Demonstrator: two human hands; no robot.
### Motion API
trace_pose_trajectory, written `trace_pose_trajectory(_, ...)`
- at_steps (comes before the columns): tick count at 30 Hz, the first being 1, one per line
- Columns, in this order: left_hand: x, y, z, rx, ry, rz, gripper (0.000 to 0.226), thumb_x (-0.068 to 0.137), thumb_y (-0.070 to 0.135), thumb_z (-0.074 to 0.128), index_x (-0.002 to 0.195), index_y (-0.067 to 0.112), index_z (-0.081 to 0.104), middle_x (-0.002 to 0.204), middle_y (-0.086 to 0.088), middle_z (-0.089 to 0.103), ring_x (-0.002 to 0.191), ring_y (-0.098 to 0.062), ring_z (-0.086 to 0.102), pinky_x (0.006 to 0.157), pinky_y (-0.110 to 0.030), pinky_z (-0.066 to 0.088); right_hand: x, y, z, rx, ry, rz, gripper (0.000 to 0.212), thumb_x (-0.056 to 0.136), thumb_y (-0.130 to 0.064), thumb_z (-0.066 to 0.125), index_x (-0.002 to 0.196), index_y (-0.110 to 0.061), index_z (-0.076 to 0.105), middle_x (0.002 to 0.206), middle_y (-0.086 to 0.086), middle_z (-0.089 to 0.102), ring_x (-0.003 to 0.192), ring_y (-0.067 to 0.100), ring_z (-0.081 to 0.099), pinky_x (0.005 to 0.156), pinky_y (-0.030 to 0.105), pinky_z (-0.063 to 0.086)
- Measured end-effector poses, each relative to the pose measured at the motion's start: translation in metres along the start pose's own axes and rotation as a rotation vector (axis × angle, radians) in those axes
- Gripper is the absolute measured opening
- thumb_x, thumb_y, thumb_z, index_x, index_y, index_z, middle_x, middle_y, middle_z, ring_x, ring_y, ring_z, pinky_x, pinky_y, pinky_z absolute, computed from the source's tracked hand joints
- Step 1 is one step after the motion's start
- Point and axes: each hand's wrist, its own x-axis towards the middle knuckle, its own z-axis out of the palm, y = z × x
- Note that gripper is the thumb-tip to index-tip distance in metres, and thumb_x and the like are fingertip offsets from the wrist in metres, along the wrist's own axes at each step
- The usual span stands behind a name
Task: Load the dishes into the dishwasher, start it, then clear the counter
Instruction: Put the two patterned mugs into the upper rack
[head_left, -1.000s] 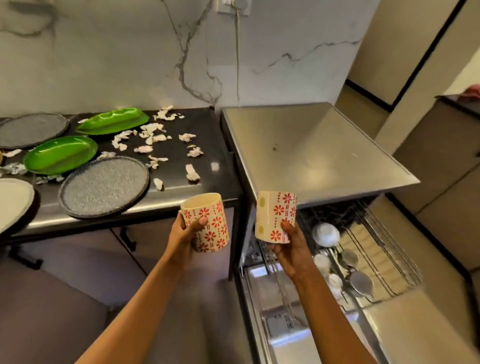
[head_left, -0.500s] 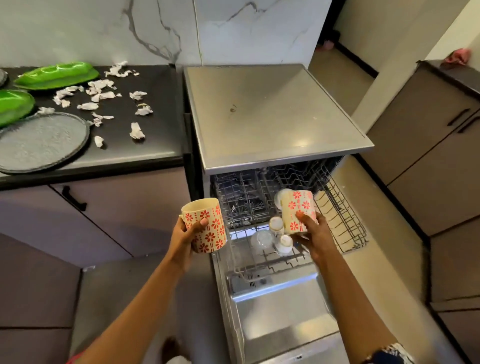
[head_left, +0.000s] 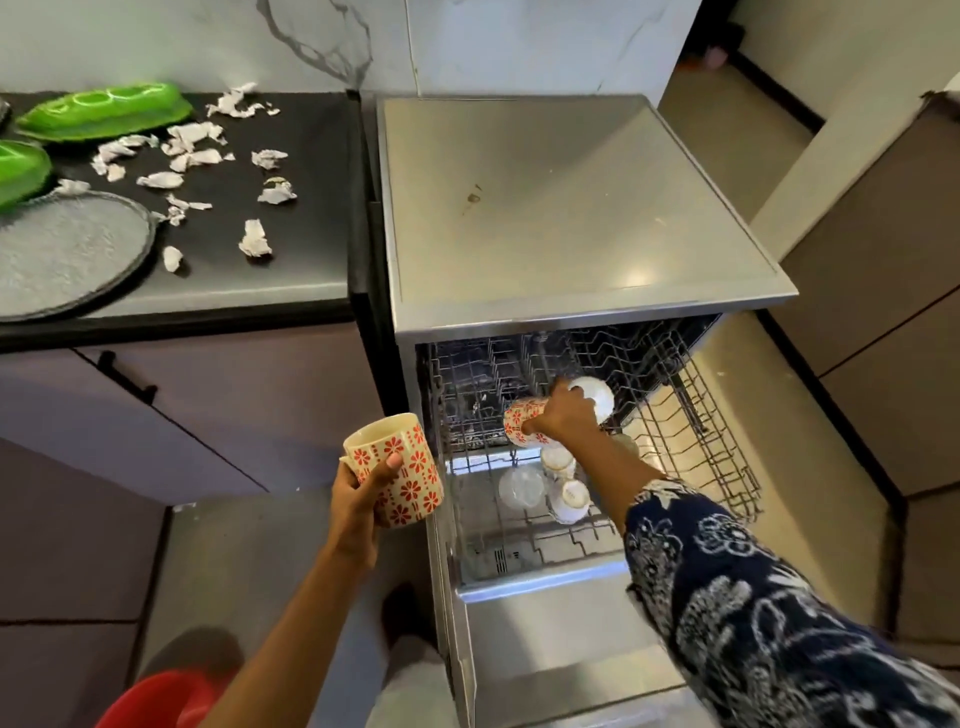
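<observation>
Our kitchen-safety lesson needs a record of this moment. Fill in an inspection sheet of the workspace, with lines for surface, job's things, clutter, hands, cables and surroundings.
Surface: dark counter beside the open dishwasher; its rack is pulled out.
Job's things: left mug upright, outside the dishwasher; right mug on its side at the rack, beside a white bowl; cups and a glass in the rack; grey plate and green dishes on the counter.
Clutter: paper scraps strewn on the counter.
Hands: left hand grips the left mug; right hand grips the right mug.
Cables: nothing seen.
Surroundings: marble wall, brown cabinets, a red thing at the bottom edge.
</observation>
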Motion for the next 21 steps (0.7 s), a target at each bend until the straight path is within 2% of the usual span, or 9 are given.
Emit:
trace_pose_trajectory(7, 0.048, 0.012, -0.001, 0.054, -0.016, -0.046, 0.079, 0.043, 0.046, 0.081, 0.114, 0.025, 0.055, 0.110, -0.007, 0.067, 0.105, -0.031, 0.063, 0.084, -0.051, 0.053, 0.039, -0.017, 0.022, -0.105, -0.085, -0.004, 0.110, 0.069, -0.042, 0.078, 0.148, -0.015, 0.007, 0.150, 0.019, 0.023, 0.136, 0.039, 0.026, 0.105, 0.046, 0.035)
trace_pose_trajectory(10, 0.058, 0.017, -0.003, 0.090, -0.014, -0.068, 0.093, 0.032, 0.055, 0.087, 0.113, 0.025, 0.055, 0.109, -0.006, 0.068, 0.101, -0.028, 0.065, 0.081, -0.049, 0.055, 0.043, -0.022, 0.038, -0.141, -0.085, 0.025, 0.107, 0.070, -0.040, 0.078, 0.148, -0.019, 0.009, 0.152, 0.015, 0.018, 0.138, 0.038, 0.022, 0.107, 0.049, 0.035)
trace_pose_trajectory(13, 0.064, 0.021, -0.002, 0.103, -0.031, -0.079, 0.104, 0.022, 0.063, 0.087, 0.113, 0.027, 0.053, 0.108, -0.005, 0.068, 0.097, -0.024, 0.066, 0.077, -0.046, 0.055, 0.050, -0.025, 0.048, -0.156, -0.069, 0.013, 0.105, 0.070, -0.041, 0.078, 0.147, -0.017, 0.011, 0.150, 0.015, 0.021, 0.137, 0.038, 0.023, 0.106, 0.046, 0.037)
trace_pose_trajectory(16, 0.069, 0.023, -0.001, 0.105, -0.023, -0.086, 0.110, 0.022, 0.062, 0.087, 0.119, 0.023, 0.051, 0.112, -0.008, 0.066, 0.101, -0.028, 0.064, 0.082, -0.050, 0.054, 0.055, -0.030, 0.052, -0.187, -0.065, -0.025, 0.100, 0.071, -0.040, 0.077, 0.146, -0.018, 0.015, 0.149, 0.016, 0.022, 0.136, 0.037, 0.021, 0.102, 0.046, 0.038)
trace_pose_trajectory(21, 0.076, 0.029, -0.001, 0.142, -0.010, -0.067, 0.109, 0.025, 0.062, 0.087, 0.120, 0.022, 0.052, 0.112, -0.008, 0.067, 0.102, -0.029, 0.064, 0.085, -0.051, 0.053, 0.058, -0.031, 0.059, -0.179, -0.120, -0.056, 0.100, 0.074, -0.037, 0.075, 0.149, -0.023, 0.010, 0.156, 0.012, 0.007, 0.142, 0.040, 0.007, 0.106, 0.052, 0.034)
